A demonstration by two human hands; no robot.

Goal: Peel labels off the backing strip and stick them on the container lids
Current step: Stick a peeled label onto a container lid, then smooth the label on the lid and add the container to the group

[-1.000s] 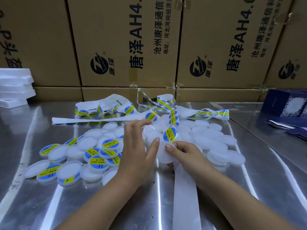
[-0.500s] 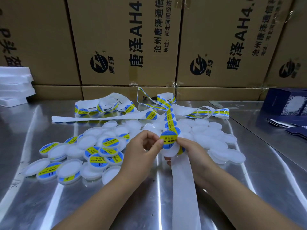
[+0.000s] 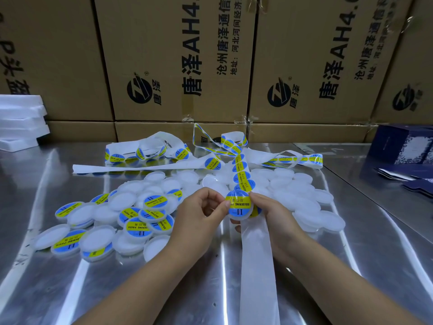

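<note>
A white round lid (image 3: 241,215) is held up between both hands at the table's middle, with a blue and yellow label (image 3: 239,205) lying on its top. My left hand (image 3: 199,218) pinches the label's left edge with thumb and forefinger. My right hand (image 3: 275,213) grips the lid and the backing strip (image 3: 256,259), whose bare white end runs toward me. The strip's labelled part (image 3: 241,171) runs away over a pile of plain lids (image 3: 302,198). Labelled lids (image 3: 138,226) lie heaped at the left.
The steel table (image 3: 70,285) is backed by stacked cardboard boxes (image 3: 173,57). Loose loops of label strip (image 3: 150,152) lie at the back. White foam trays (image 3: 21,120) stand far left. A dark blue box (image 3: 403,144) and flat blue cartons (image 3: 407,178) sit at the right.
My hands lifted a plain lid off the pile, and a label came off the strip onto its top. My left hand moved from the pile to the label's edge.
</note>
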